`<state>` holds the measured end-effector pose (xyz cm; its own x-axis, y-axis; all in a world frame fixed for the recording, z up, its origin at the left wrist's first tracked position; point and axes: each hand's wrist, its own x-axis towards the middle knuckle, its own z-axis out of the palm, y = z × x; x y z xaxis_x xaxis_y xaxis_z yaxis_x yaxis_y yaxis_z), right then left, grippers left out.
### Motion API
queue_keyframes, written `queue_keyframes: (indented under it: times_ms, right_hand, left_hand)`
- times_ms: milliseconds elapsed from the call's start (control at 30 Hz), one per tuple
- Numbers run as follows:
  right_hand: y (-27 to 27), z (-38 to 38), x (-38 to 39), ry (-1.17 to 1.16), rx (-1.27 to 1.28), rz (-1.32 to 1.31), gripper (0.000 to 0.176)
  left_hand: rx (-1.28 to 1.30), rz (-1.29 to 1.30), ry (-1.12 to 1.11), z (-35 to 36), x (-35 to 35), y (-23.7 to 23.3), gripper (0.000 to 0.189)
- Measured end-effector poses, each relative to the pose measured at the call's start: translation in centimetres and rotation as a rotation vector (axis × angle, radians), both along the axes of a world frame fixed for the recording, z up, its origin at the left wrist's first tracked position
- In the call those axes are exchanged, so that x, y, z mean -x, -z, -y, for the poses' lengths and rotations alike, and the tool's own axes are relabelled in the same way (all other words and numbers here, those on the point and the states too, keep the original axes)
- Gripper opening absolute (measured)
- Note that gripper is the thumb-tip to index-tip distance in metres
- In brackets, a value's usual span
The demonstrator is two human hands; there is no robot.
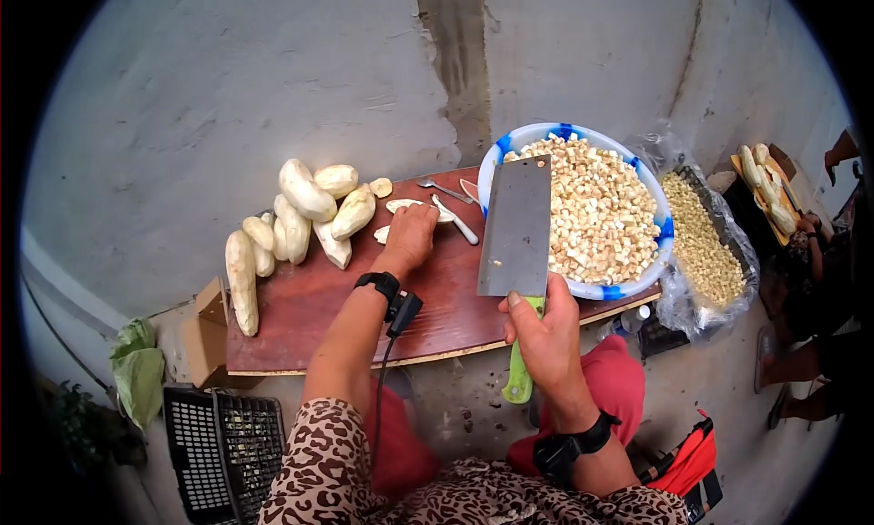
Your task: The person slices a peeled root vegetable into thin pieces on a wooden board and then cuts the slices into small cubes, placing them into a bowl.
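My right hand [544, 334] is wrapped around the green handle of a cleaver [515, 229]. Its broad blade points away from me, raised in front of a basin's left side. My left hand [411, 237] reaches over the red board [309, 320], fingers curled down on a pale peeled vegetable slice [443, 217]; the fingertips are partly hidden. Another slice [381, 234] lies beside that hand. A peeler with a white handle [457, 223] and a fork [439, 189] rest just beyond. Several long peeled vegetables [305, 193] are heaped on the board's left.
A blue-and-white basin [667, 252] full of pale cubes stands on the right. Beside it, a plastic-lined crate [739, 243] holds more cubes. Black baskets [196, 452] sit at lower left, near a cardboard box [208, 329]. Another person [819, 243] works at far right.
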<state>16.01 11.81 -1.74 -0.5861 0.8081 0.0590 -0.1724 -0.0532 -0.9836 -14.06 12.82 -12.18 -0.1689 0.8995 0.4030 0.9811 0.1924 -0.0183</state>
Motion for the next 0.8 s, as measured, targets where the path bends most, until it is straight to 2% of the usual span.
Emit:
queue_keyframes:
  times_ms: [200, 233, 300, 367, 433, 567, 633, 700, 767, 800]
  right_hand:
    - [0.5, 0.3, 0.4, 0.012, -0.008, 0.01, 0.018]
    - [0.6, 0.4, 0.4, 0.011, -0.009, 0.011, 0.019]
    - [1.0, 0.4, 0.5, 0.006, -0.009, 0.014, 0.019]
    - [1.2, 0.5, 0.5, -0.002, -0.008, 0.023, 0.019]
    - [1.2, 0.5, 0.6, -0.008, -0.006, 0.025, 0.019]
    - [1.2, 0.6, 0.7, -0.011, -0.007, 0.022, 0.018]
    - [1.3, 0.7, 0.8, -0.017, -0.013, 0.028, 0.018]
    - [1.5, 0.8, 1.0, -0.024, -0.022, 0.043, 0.017]
    - [2.0, 0.9, 1.3, -0.026, -0.029, 0.048, 0.015]
    - [2.4, 0.9, 1.6, -0.026, -0.03, 0.055, 0.015]
  left_hand:
    - [-0.443, 0.383, -0.063, 1.4, 2.1, -4.2, 0.011]
    - [-0.412, 0.48, -0.178, 1.9, 2.7, -4.9, 0.011]
    - [-0.535, 0.622, -0.212, 2.7, 3.5, -6.0, 0.013]
    - [-0.523, 1.148, -0.256, 3.6, 4.3, -6.7, 0.019]
    - [-0.521, 1.614, -0.293, 5.2, 2.1, -9.4, 0.021]
    - [-0.282, 1.979, -0.156, 7.8, 1.4, -7.7, 0.02]
    - [-0.147, 2.01, -0.194, 8.5, 1.1, -5.5, 0.019]
    - [0.037, 1.918, -0.277, 9.4, 0.2, -3.5, 0.019]
    - [0.267, 1.531, -0.49, 10.0, -0.8, -2.0, 0.015]
    - [0.44, 1.33, -0.438, 10.4, -0.4, -1.6, 0.015]
